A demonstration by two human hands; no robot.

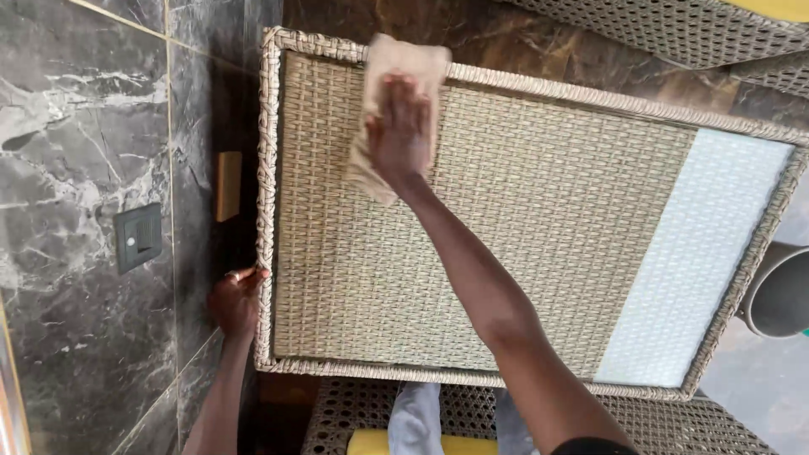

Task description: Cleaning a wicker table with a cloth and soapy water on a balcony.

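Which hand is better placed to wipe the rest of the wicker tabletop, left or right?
Right. The right hand already presses the beige cloth flat on the wicker tabletop near its far rim. The left hand grips the table's side edge, apparently steadying it, with no cloth.

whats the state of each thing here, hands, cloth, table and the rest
right hand: flat, pressing the cloth onto the table top
cloth: beige, crumpled, partly under the hand
left hand: gripping the table's edge
wicker table: woven top under glass, glare at one end
wall switch: mounted on the dark marble wall
grey bucket: beside the table, mostly out of view
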